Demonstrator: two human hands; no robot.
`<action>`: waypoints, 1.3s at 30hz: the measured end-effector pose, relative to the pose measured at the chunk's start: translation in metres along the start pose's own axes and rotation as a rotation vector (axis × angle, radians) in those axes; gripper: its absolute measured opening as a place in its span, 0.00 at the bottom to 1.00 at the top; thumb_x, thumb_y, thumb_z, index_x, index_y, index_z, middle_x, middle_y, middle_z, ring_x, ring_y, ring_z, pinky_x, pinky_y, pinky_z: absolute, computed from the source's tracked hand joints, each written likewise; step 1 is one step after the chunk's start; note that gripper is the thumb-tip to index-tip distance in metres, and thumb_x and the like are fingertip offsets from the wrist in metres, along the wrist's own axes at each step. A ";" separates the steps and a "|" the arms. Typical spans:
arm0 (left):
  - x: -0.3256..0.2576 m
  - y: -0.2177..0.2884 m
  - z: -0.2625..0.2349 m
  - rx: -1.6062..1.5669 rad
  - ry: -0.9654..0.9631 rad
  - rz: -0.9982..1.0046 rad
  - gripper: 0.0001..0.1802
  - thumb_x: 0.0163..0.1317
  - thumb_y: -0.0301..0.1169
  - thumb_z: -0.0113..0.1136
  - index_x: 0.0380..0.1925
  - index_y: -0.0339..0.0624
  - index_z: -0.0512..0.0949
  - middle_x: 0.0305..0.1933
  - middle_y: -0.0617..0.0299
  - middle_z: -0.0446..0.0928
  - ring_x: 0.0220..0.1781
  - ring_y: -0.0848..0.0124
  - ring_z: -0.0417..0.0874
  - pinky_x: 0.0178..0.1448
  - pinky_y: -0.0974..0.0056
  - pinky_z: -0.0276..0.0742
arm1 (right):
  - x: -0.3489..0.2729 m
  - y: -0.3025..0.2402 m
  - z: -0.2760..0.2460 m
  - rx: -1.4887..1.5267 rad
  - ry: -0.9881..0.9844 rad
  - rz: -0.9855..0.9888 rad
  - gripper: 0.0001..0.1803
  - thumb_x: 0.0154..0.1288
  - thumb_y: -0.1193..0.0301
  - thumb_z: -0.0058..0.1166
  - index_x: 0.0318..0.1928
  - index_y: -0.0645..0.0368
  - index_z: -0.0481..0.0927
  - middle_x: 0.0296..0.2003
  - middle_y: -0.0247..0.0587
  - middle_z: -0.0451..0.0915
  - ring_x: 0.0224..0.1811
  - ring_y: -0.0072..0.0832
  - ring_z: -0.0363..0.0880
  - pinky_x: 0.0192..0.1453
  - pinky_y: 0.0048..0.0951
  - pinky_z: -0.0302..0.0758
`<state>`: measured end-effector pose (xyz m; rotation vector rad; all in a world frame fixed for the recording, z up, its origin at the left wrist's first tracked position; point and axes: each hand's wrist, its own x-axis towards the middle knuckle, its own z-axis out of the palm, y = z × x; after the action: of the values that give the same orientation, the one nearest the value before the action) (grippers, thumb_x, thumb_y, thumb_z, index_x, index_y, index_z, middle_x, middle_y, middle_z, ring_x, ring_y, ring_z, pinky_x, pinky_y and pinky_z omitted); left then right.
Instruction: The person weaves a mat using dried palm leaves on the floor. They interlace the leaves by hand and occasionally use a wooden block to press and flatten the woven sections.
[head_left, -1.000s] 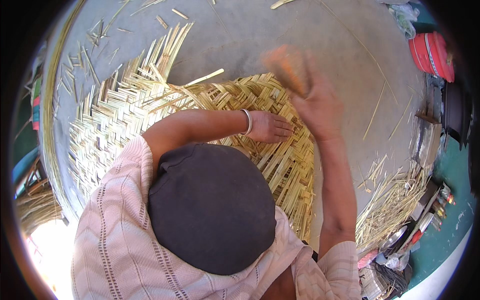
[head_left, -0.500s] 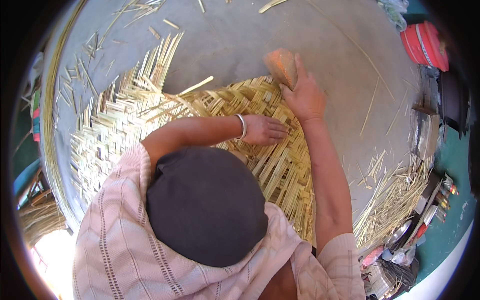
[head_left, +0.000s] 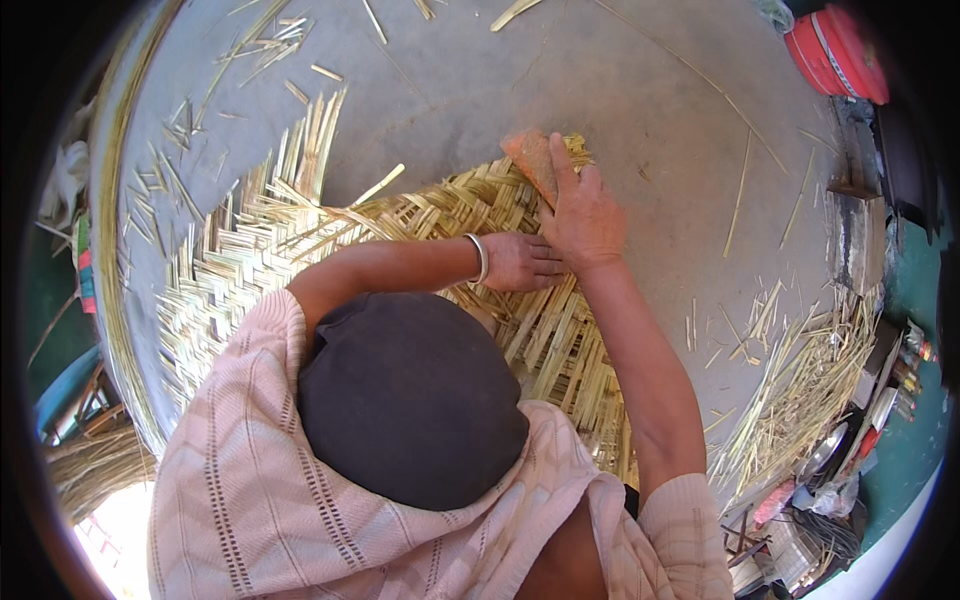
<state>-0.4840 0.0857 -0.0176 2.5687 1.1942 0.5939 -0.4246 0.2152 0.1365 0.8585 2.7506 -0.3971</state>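
Observation:
A mat woven from pale split strips [head_left: 465,205] lies on the grey floor in front of me, its loose strip ends sticking out at the left. On its weave my left hand [head_left: 515,262] rests palm down, fingers stretched out, with a metal bangle at the wrist. My right hand [head_left: 588,215] grips a rough orange-red piece of brick [head_left: 530,163] at the mat's far right corner. The brick piece sits against the woven edge there, and my two hands are almost touching. My head covering hides part of the mat's near side.
Cut strip scraps [head_left: 275,45] are scattered at the far left. Long strips [head_left: 118,150] run along the left edge. At right are a heap of thin strips [head_left: 800,390], a wooden block [head_left: 858,240] and a red bucket [head_left: 838,52]. Various tools and bags sit at the lower right.
My right hand has drawn the brick piece nearer and slightly left, onto the mat's corner, close to my left hand. The left hand stays flat on the weave. The view has shifted slightly.

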 end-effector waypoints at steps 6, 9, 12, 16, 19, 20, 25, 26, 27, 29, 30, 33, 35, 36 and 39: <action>0.004 0.000 -0.004 0.113 0.115 0.032 0.24 0.57 0.31 0.53 0.56 0.40 0.76 0.64 0.53 0.74 0.68 0.57 0.73 0.70 0.53 0.70 | -0.006 0.024 -0.008 0.198 0.100 0.038 0.48 0.54 0.61 0.64 0.74 0.37 0.56 0.57 0.45 0.76 0.52 0.44 0.80 0.52 0.41 0.78; 0.004 0.002 -0.001 0.102 0.095 0.024 0.24 0.57 0.31 0.53 0.56 0.40 0.76 0.65 0.53 0.73 0.68 0.57 0.72 0.71 0.52 0.69 | -0.026 0.041 -0.042 0.212 0.188 0.085 0.48 0.54 0.59 0.64 0.74 0.39 0.55 0.60 0.46 0.75 0.54 0.45 0.79 0.53 0.42 0.77; 0.003 -0.002 0.007 0.076 0.107 0.043 0.25 0.57 0.32 0.54 0.56 0.38 0.76 0.64 0.51 0.73 0.68 0.56 0.72 0.70 0.51 0.69 | -0.045 0.056 -0.045 0.238 0.336 0.098 0.48 0.55 0.58 0.64 0.75 0.44 0.55 0.59 0.49 0.75 0.55 0.47 0.78 0.55 0.43 0.77; 0.004 -0.006 0.016 -0.163 0.141 0.041 0.23 0.59 0.31 0.56 0.54 0.34 0.77 0.61 0.49 0.75 0.66 0.53 0.74 0.68 0.50 0.71 | -0.041 0.052 0.009 -0.125 0.247 0.034 0.48 0.56 0.60 0.64 0.75 0.52 0.54 0.57 0.58 0.75 0.53 0.54 0.77 0.54 0.48 0.76; 0.006 -0.002 0.016 -0.125 0.184 0.044 0.16 0.62 0.31 0.56 0.48 0.34 0.79 0.59 0.46 0.76 0.64 0.51 0.75 0.67 0.49 0.73 | -0.036 0.051 0.039 0.278 0.149 0.161 0.50 0.56 0.61 0.64 0.75 0.50 0.51 0.52 0.59 0.75 0.50 0.56 0.77 0.51 0.52 0.76; 0.007 -0.001 0.016 -0.097 0.217 0.089 0.16 0.61 0.30 0.56 0.46 0.34 0.80 0.58 0.45 0.76 0.64 0.50 0.75 0.67 0.48 0.72 | -0.036 0.053 0.042 0.220 0.068 0.236 0.51 0.55 0.61 0.65 0.75 0.49 0.50 0.51 0.59 0.75 0.49 0.56 0.77 0.50 0.52 0.77; 0.008 -0.001 0.016 0.118 0.221 0.127 0.17 0.60 0.32 0.57 0.47 0.34 0.78 0.58 0.45 0.76 0.64 0.50 0.75 0.67 0.47 0.71 | -0.041 0.055 0.031 0.145 0.147 0.190 0.51 0.56 0.61 0.64 0.76 0.47 0.50 0.49 0.56 0.75 0.45 0.52 0.80 0.45 0.48 0.79; 0.008 -0.001 0.015 0.137 0.221 0.140 0.18 0.60 0.32 0.57 0.47 0.34 0.78 0.58 0.46 0.76 0.64 0.50 0.75 0.68 0.47 0.71 | -0.043 0.053 0.028 0.139 0.165 0.173 0.51 0.56 0.60 0.64 0.76 0.47 0.50 0.48 0.55 0.75 0.44 0.51 0.80 0.45 0.47 0.79; 0.008 -0.001 0.015 0.133 0.210 0.128 0.19 0.60 0.33 0.56 0.49 0.34 0.77 0.59 0.46 0.76 0.65 0.50 0.74 0.68 0.47 0.70 | -0.045 0.051 0.027 0.138 0.184 0.167 0.50 0.56 0.59 0.64 0.75 0.47 0.50 0.47 0.54 0.75 0.43 0.51 0.80 0.44 0.47 0.79; 0.008 0.000 0.015 0.106 0.201 0.123 0.20 0.60 0.33 0.55 0.51 0.35 0.76 0.59 0.46 0.75 0.65 0.51 0.73 0.69 0.47 0.69 | -0.047 0.047 0.029 0.115 0.192 0.176 0.52 0.55 0.59 0.65 0.75 0.47 0.50 0.46 0.53 0.75 0.42 0.50 0.80 0.44 0.46 0.79; 0.007 0.000 0.015 0.093 0.182 0.112 0.21 0.60 0.34 0.55 0.52 0.35 0.75 0.60 0.46 0.74 0.66 0.51 0.73 0.70 0.47 0.68 | -0.047 0.045 0.032 0.095 0.187 0.185 0.53 0.53 0.59 0.67 0.75 0.47 0.50 0.46 0.52 0.75 0.42 0.49 0.80 0.44 0.47 0.79; 0.006 0.000 0.013 0.061 0.117 0.090 0.23 0.60 0.35 0.53 0.54 0.35 0.74 0.62 0.46 0.73 0.67 0.50 0.72 0.71 0.46 0.66 | -0.047 0.043 0.040 0.070 0.195 0.203 0.54 0.51 0.59 0.68 0.75 0.47 0.50 0.46 0.51 0.74 0.41 0.47 0.80 0.43 0.46 0.79; 0.006 0.000 0.012 0.042 0.089 0.081 0.23 0.60 0.36 0.52 0.54 0.35 0.73 0.62 0.46 0.72 0.67 0.50 0.71 0.72 0.46 0.64 | -0.047 0.044 0.043 0.076 0.214 0.202 0.54 0.51 0.59 0.68 0.75 0.46 0.51 0.46 0.50 0.74 0.41 0.47 0.80 0.42 0.46 0.79; 0.007 0.000 0.011 0.056 0.094 0.085 0.23 0.60 0.35 0.53 0.54 0.35 0.73 0.62 0.46 0.72 0.67 0.50 0.71 0.72 0.46 0.65 | -0.046 0.044 0.043 0.086 0.226 0.200 0.54 0.51 0.59 0.68 0.75 0.46 0.51 0.46 0.49 0.74 0.40 0.47 0.80 0.42 0.46 0.79; 0.007 0.000 0.010 0.076 0.106 0.094 0.23 0.60 0.34 0.53 0.54 0.35 0.73 0.61 0.46 0.73 0.66 0.51 0.72 0.71 0.47 0.66 | -0.047 0.045 0.045 0.107 0.252 0.194 0.53 0.51 0.59 0.67 0.75 0.45 0.52 0.46 0.49 0.74 0.40 0.47 0.81 0.41 0.46 0.79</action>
<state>-0.4753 0.0909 -0.0244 2.6995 1.1544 0.7266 -0.3548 0.2125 0.1002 1.2701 2.8541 -0.4272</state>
